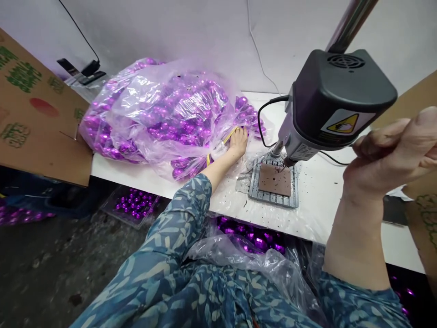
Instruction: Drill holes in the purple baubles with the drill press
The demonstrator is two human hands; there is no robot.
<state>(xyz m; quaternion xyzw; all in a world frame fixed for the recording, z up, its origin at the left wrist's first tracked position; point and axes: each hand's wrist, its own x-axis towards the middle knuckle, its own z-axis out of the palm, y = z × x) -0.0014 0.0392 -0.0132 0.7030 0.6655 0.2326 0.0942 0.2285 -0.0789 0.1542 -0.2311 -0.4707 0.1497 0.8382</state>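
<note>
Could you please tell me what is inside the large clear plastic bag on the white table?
The large clear plastic bag holds shiny purple faceted pieces. The left hand reaches in; crumpled plastic hides the pieces underneath.

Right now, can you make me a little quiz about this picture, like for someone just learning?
1. True or false: the left hand is reaching into the plastic bag of purple ornaments.
2. What sits under the tip of the drill? A) a brown square pad on a grey base B) a red cup C) a book
3. Fill in: the right hand is raised beside the drill, with its fingers ____.

Key:
1. True. The hand rests at the bag's opening, by the ornaments.
2. A. The brown pad lies on the grey base, on the white table.
3. Curled. What they hold cannot be seen.
</note>
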